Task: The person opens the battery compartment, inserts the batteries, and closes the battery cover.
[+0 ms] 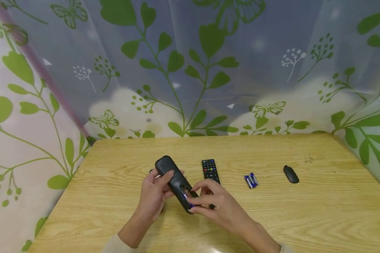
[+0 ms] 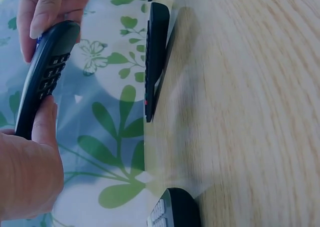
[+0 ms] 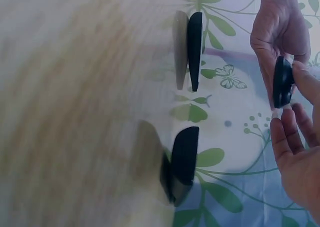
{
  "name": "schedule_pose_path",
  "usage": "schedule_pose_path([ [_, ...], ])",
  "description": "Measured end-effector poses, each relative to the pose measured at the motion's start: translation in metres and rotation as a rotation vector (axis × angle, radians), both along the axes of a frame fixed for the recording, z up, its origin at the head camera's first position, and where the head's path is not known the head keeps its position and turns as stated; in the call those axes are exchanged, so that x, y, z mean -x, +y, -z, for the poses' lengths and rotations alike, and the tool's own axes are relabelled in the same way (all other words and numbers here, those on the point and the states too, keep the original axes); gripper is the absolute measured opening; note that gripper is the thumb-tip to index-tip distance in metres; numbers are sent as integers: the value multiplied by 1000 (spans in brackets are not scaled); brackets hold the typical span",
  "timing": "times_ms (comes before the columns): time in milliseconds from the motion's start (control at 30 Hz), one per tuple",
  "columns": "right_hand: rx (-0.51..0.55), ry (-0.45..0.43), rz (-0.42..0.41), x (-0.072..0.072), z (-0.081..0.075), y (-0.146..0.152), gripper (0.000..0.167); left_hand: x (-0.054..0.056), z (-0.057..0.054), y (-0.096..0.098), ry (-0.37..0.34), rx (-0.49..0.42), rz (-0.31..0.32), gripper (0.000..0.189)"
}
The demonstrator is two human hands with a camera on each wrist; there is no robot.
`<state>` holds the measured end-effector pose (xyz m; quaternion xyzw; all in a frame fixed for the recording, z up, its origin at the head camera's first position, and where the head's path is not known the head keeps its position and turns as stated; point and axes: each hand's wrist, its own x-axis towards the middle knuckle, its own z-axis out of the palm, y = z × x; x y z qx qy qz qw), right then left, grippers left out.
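In the head view my left hand (image 1: 152,195) holds a black remote control (image 1: 168,167) back side up, tilted above the table, its thumb on the back cover. The battery compartment at its lower end is uncovered, and a blue-and-brown battery (image 1: 187,193) shows inside. My right hand (image 1: 220,203) pinches at this battery with fingertips and thumb near the remote's lower end. In the left wrist view the keypad side of the held remote (image 2: 47,77) shows, with the right hand's fingers (image 2: 47,12) at its upper end.
A second remote (image 1: 210,169) lies on the wooden table (image 1: 114,154) behind my right hand. Another remote with grey buttons (image 2: 175,209) shows in the left wrist view. Several blue-and-silver batteries (image 1: 251,180) and a small black oval piece (image 1: 291,174) lie to the right. Patterned curtains surround the table.
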<state>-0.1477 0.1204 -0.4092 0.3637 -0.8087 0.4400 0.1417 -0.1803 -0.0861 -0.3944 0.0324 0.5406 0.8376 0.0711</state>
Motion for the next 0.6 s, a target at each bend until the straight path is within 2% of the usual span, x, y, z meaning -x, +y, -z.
schedule_pose_path([
  [100,87,-183,31,0,3,-1,24,0,-1,0,8,0,1,45],
  [233,196,-424,94,1,5,-1,38,-1,-3,0,13,-12,0,45],
  [333,264,-611,97,2,4,0,48,-1,-4,0,15,-21,-6,44],
  [467,347,-866,-24,4,3,4,50,-2,-5,2,22,-30,0,44],
  [600,388,-1055,-154,7,5,8,43,-4,-7,4,28,-39,22,44],
])
